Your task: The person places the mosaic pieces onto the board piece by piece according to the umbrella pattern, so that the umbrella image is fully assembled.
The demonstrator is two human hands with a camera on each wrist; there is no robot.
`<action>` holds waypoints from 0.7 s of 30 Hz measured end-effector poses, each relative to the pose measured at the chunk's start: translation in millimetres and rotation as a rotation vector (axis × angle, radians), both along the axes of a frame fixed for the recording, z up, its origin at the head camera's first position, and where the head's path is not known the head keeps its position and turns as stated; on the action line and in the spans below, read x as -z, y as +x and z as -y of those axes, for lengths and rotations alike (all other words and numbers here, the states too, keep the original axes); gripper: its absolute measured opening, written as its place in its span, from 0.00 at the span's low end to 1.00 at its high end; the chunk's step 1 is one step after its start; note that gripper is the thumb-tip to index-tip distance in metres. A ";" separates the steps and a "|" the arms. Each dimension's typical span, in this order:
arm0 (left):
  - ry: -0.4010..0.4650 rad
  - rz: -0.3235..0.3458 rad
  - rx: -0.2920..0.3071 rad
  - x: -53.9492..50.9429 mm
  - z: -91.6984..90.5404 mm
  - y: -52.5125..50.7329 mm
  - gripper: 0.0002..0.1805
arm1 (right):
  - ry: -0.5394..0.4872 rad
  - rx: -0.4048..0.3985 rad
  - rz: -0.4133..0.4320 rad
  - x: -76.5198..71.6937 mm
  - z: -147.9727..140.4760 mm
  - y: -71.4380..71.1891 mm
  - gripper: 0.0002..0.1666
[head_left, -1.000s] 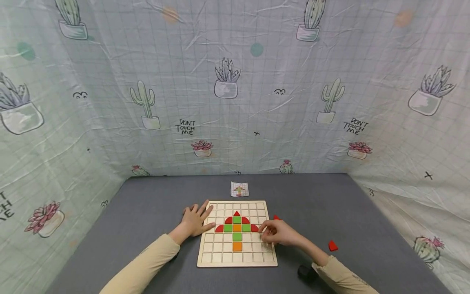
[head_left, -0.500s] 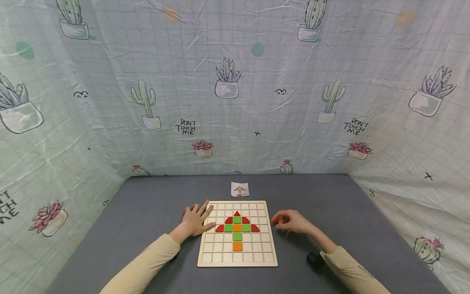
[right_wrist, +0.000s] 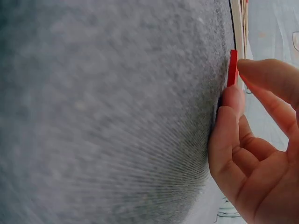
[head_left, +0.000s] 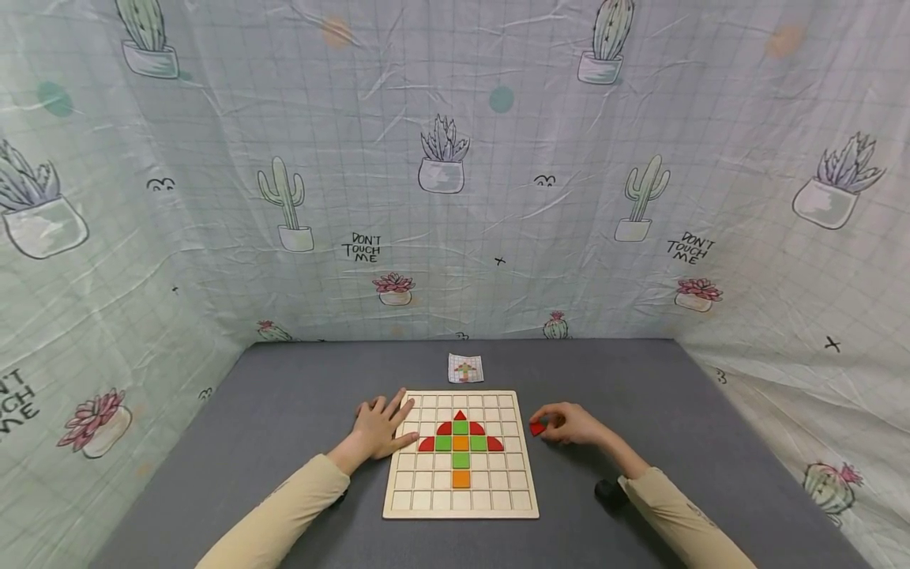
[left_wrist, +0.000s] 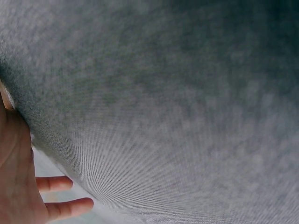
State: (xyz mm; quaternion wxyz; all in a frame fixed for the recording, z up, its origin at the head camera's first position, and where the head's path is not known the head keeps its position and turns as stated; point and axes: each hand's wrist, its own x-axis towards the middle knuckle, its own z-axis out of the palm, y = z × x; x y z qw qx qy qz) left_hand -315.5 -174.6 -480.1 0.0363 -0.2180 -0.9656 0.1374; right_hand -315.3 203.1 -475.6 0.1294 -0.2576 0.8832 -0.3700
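Note:
My left hand (head_left: 377, 427) rests with spread fingers on the left edge of a wooden grid board (head_left: 419, 499); in the left wrist view only part of that hand (left_wrist: 16, 172) shows. Green squares (head_left: 460, 460), orange squares (head_left: 461, 479), red quarter-round tiles (head_left: 426, 445) and a red triangle (head_left: 460, 415) form a tree-like figure on the board. Right of the board, my right hand (head_left: 572, 424) pinches a small red tile (head_left: 536, 428) at the table surface. Seen edge-on in the right wrist view, this red tile (right_wrist: 232, 67) lies between the fingertips of the right hand (right_wrist: 261, 158).
A small pattern card (head_left: 465, 368) lies behind the board on the grey table (head_left: 298, 387). Dark wrist gear (head_left: 611, 493) sits under the right forearm. A cactus-print curtain (head_left: 469, 261) stands around the back and sides.
My right hand has moved from above the board's right side to the red tile beside it and taken hold of it. The left hand has stayed on the board's edge.

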 end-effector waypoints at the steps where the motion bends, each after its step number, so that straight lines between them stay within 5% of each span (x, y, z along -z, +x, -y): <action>1: -0.001 0.000 0.000 0.5 0.1 -0.1 0.37 | 0.003 -0.004 0.005 0.0 -0.1 -0.7 0.17; 8: -0.013 0.009 -0.007 1.4 -0.6 -1.4 0.37 | -0.003 0.023 0.020 -5.5 1.4 0.1 0.15; 21: -0.006 0.016 -0.005 1.2 -0.6 -1.3 0.37 | 0.091 0.131 -0.078 2.0 -1.7 -1.3 0.11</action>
